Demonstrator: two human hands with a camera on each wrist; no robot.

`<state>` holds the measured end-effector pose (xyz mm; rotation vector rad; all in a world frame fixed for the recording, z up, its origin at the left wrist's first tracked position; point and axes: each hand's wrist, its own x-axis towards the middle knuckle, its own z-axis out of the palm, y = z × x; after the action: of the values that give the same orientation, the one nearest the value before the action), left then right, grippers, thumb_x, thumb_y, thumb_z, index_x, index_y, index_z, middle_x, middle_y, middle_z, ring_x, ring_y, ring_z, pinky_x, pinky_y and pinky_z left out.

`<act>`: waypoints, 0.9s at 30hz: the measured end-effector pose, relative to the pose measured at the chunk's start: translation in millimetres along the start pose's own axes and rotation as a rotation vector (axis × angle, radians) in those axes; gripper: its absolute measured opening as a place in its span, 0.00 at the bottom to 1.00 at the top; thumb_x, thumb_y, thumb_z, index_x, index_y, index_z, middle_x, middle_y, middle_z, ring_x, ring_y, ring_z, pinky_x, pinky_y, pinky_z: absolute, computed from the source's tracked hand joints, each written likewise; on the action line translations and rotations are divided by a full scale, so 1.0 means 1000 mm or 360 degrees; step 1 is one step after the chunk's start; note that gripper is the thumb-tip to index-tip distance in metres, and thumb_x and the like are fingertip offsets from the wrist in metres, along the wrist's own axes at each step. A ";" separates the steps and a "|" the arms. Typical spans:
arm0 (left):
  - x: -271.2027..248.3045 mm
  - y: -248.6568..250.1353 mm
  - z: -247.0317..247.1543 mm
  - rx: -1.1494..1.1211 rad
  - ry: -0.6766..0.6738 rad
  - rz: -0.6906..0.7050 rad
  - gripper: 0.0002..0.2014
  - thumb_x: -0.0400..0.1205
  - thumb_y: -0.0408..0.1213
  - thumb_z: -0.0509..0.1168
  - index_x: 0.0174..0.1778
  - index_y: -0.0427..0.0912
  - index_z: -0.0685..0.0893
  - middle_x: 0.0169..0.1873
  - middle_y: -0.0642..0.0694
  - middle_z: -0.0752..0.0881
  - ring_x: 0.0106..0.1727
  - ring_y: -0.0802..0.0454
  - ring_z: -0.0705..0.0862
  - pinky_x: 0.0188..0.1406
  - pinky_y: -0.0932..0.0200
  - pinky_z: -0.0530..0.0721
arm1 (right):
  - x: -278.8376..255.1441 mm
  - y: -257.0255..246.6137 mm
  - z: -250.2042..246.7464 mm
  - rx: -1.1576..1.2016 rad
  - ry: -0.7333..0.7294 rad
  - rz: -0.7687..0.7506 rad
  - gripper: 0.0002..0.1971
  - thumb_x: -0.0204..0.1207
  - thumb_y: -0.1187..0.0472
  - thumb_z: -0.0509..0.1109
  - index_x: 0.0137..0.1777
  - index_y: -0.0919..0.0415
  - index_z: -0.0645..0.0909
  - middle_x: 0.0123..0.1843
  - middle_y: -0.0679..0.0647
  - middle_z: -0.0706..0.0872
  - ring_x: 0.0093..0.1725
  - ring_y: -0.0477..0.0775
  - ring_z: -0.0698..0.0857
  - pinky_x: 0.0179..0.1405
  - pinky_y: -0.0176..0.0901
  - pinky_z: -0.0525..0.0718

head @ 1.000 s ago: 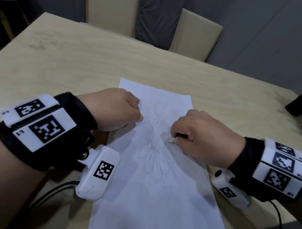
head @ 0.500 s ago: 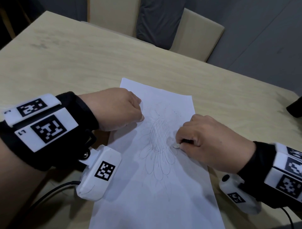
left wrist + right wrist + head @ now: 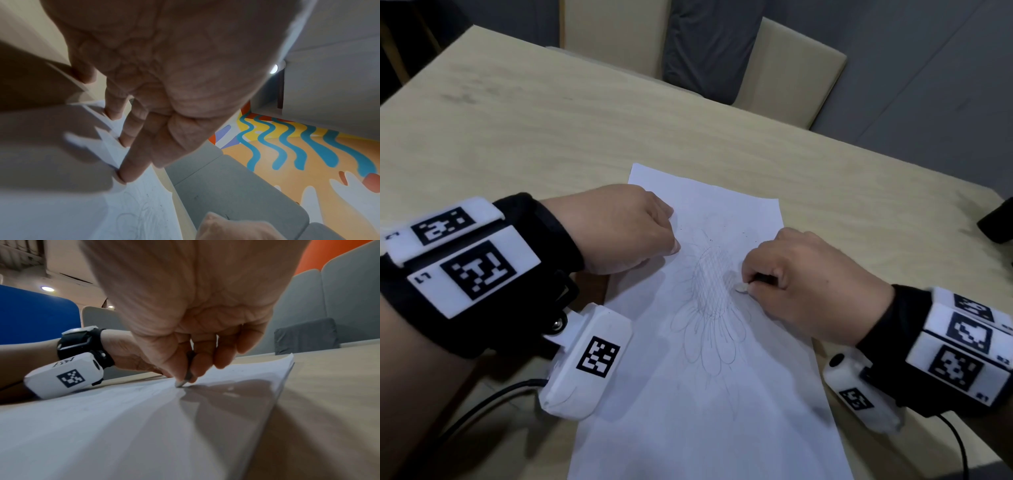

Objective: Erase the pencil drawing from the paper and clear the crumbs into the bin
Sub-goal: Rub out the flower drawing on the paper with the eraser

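A white paper lies on the table with a pencil flower drawing on it. My right hand pinches a small white eraser in a dark sleeve. Its tip touches the sheet at the right edge of the hatched flower centre, and the marks there look smudged and fainter. The right wrist view shows the eraser tip on the paper. My left hand presses its fingertips on the paper at the sheet's left edge. A few dark crumbs lie above the flower.
The wooden table spreads wide to the left and far side. Two beige chairs stand behind it. A dark object sits at the right edge. Cables trail from both wrist cameras. No bin is in view.
My right hand slid the eraser down and to the right, then back up along the flower centre's right edge. The left hand stayed pressed on the paper.
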<state>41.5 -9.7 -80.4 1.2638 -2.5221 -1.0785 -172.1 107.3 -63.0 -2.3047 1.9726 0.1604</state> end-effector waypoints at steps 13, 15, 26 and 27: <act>0.001 -0.001 0.000 0.0007 0.0023 -0.0001 0.22 0.81 0.43 0.68 0.25 0.34 0.74 0.42 0.45 0.85 0.66 0.45 0.82 0.67 0.35 0.77 | -0.003 0.003 -0.003 -0.0001 -0.0071 0.0021 0.05 0.75 0.61 0.65 0.39 0.53 0.80 0.33 0.46 0.84 0.43 0.52 0.76 0.45 0.43 0.72; 0.001 -0.001 0.000 0.0013 0.0013 0.0006 0.22 0.82 0.44 0.67 0.25 0.34 0.74 0.43 0.45 0.85 0.67 0.43 0.82 0.66 0.32 0.77 | 0.001 0.001 -0.002 -0.0068 -0.0025 0.0036 0.06 0.75 0.60 0.64 0.38 0.53 0.79 0.33 0.47 0.84 0.43 0.54 0.77 0.47 0.48 0.76; -0.003 0.003 -0.002 0.0013 -0.0014 0.0013 0.23 0.76 0.51 0.66 0.25 0.34 0.77 0.48 0.44 0.86 0.67 0.42 0.82 0.65 0.33 0.78 | 0.000 0.001 -0.004 -0.0126 -0.0025 0.0063 0.09 0.76 0.54 0.60 0.39 0.53 0.79 0.33 0.47 0.83 0.43 0.55 0.76 0.48 0.51 0.77; -0.003 0.003 -0.001 0.0014 -0.0012 -0.0004 0.24 0.79 0.49 0.67 0.25 0.33 0.77 0.52 0.43 0.86 0.68 0.42 0.81 0.66 0.34 0.77 | -0.002 0.002 -0.004 -0.0111 -0.0048 0.0045 0.10 0.75 0.53 0.58 0.39 0.53 0.79 0.33 0.47 0.83 0.43 0.55 0.76 0.47 0.50 0.77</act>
<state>42.1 -7.3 -77.1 1.2680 -2.5342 -1.0764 -174.4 108.3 -58.9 -2.3019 2.0171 0.2688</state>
